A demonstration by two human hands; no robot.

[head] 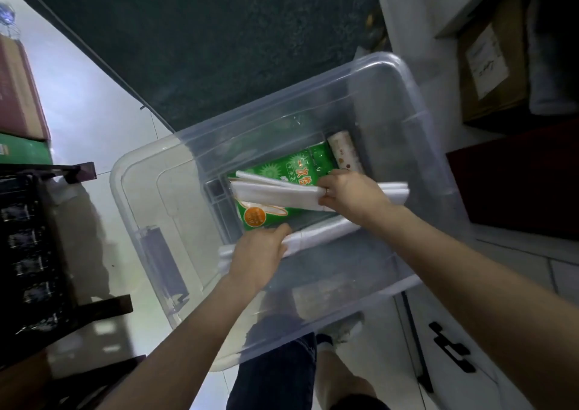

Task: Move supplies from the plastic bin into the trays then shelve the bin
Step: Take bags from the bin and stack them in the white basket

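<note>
Clear bin (416,121) walls fence the supplies; its top stands open

Pale tiled floor (94,111) carrying a dark green rug (219,33), a clear plastic bin (313,102), and its clear lid (150,206) beside it.

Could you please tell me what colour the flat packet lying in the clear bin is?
Green packet with white print and an orange circle, seen in the head view.
</note>
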